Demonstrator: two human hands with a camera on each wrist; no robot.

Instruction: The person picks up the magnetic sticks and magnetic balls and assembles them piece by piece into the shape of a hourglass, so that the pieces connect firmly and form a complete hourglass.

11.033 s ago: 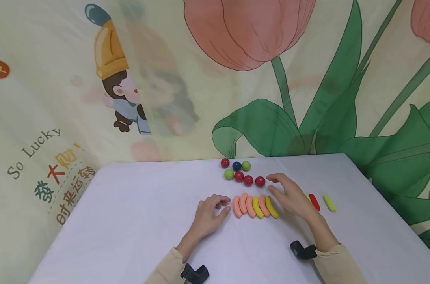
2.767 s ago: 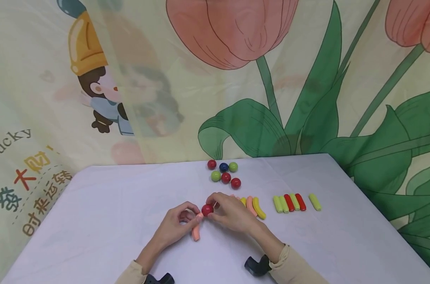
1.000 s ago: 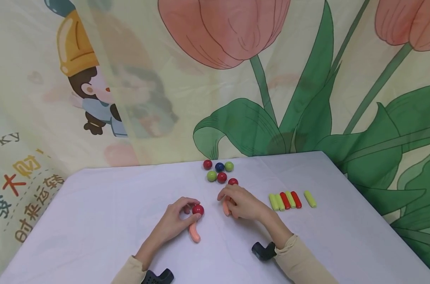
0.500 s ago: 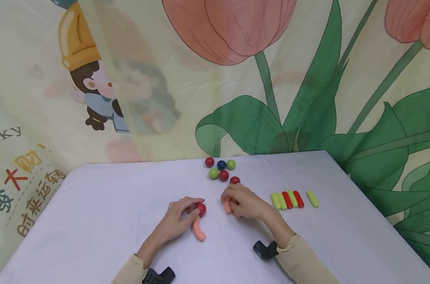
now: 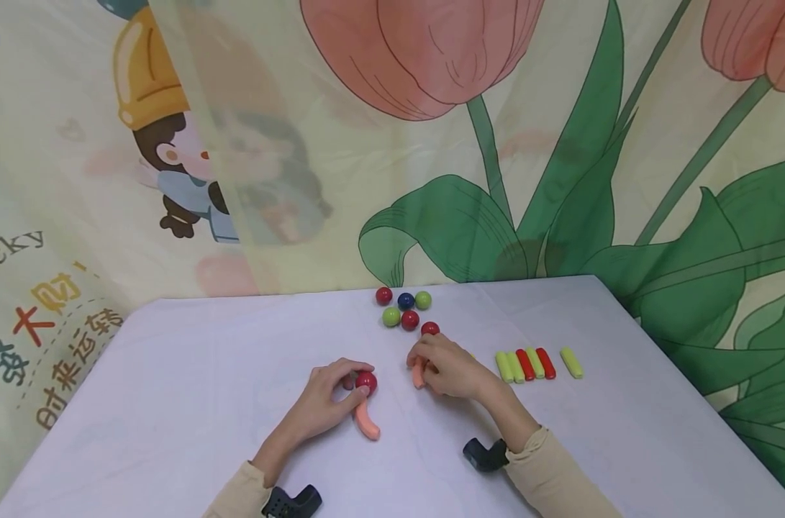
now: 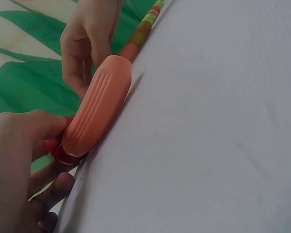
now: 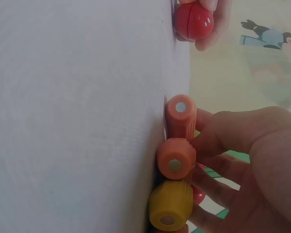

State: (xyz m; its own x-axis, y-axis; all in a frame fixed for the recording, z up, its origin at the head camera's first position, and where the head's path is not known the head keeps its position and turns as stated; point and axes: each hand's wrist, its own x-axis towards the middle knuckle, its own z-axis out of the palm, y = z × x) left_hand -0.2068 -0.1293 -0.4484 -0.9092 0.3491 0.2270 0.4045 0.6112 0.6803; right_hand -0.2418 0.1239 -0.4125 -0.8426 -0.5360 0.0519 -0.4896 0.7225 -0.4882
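Note:
My left hand (image 5: 321, 399) pinches a glossy red ball (image 5: 366, 381) between thumb and fingers, low over the white cloth. Against the ball's near side, a curved salmon-orange magnetic stick (image 5: 368, 424) extends towards me; its ribbed side fills the middle of the left wrist view. My right hand (image 5: 453, 368) is over the row of curved sticks and grips the orange stick (image 7: 179, 116) at the row's left end with thumb and fingertips. Another orange stick (image 7: 176, 158) and a yellow stick (image 7: 170, 204) follow beside it, silver magnets showing in their ends. In the head view this hand hides most of the row.
Behind the hands is a cluster of balls: red (image 5: 383, 296), blue (image 5: 406, 301) and green (image 5: 422, 300) among them. To the right lie several straight green and red sticks (image 5: 524, 365) side by side, with one green stick (image 5: 570, 363) apart. A printed cloth hangs behind the table.
Since the oldest frame, one red ball and one orange stick have come to the left hand. My right hand has let go of that ball and returned to the row. The last half second shows little motion.

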